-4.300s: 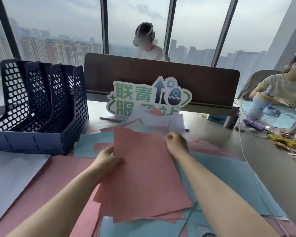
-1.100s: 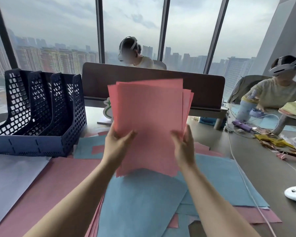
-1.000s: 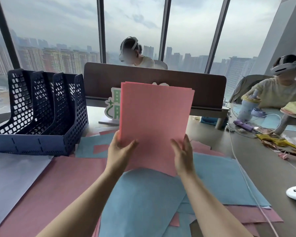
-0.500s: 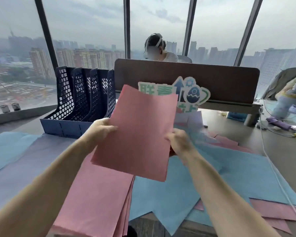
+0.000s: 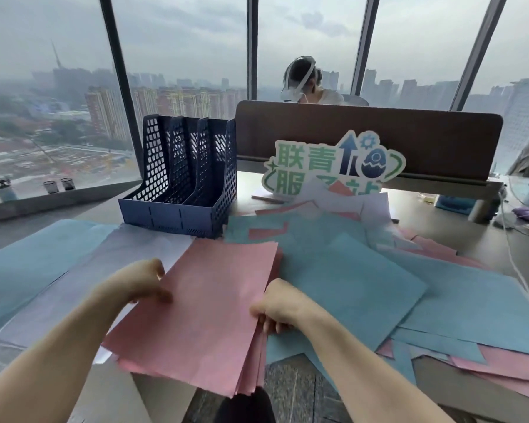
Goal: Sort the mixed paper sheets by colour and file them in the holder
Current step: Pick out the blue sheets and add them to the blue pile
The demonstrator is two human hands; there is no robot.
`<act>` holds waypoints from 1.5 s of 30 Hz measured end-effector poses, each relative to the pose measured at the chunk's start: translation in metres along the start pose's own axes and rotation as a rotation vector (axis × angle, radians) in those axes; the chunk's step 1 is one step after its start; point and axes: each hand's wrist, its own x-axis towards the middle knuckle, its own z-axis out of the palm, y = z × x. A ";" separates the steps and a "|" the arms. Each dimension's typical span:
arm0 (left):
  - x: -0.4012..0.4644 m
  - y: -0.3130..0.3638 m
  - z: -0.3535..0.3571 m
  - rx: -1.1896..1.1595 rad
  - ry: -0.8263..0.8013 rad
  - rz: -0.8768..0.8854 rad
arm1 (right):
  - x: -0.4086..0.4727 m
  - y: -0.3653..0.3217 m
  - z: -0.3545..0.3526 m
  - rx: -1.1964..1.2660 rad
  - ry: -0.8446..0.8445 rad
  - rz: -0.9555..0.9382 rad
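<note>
Stack of pink paper sheets (image 5: 208, 312) — lying on the table near its front edge, gripped at the left side by the left hand (image 5: 135, 283), pinched at the right edge by the curled fingers of the right hand (image 5: 277, 306). Dark-blue perforated plastic three-slot file holder (image 5: 184, 178) — upright behind the stack, just apart. Loose blue paper sheets (image 5: 348, 279) — spread to the right. Pale lilac sheets (image 5: 110, 261) — to the left.

This is an office high up in a tall building. Big windows (image 5: 180, 56) show a city far below. A brown desk divider (image 5: 379, 138) splits the long table (image 5: 471, 239), and another person (image 5: 306, 83) sits behind it.
</note>
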 end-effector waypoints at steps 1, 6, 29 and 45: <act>0.000 0.002 0.001 0.083 0.020 -0.002 | 0.001 0.003 0.000 -0.061 0.042 -0.003; -0.004 0.036 0.000 0.312 0.157 0.068 | 0.010 0.030 -0.031 -0.092 0.403 -0.022; 0.019 0.245 0.087 -0.909 -0.152 0.604 | -0.032 0.158 -0.207 0.486 0.868 -0.475; 0.039 0.104 0.041 -1.454 0.094 0.003 | 0.020 0.047 -0.091 -0.197 0.307 0.165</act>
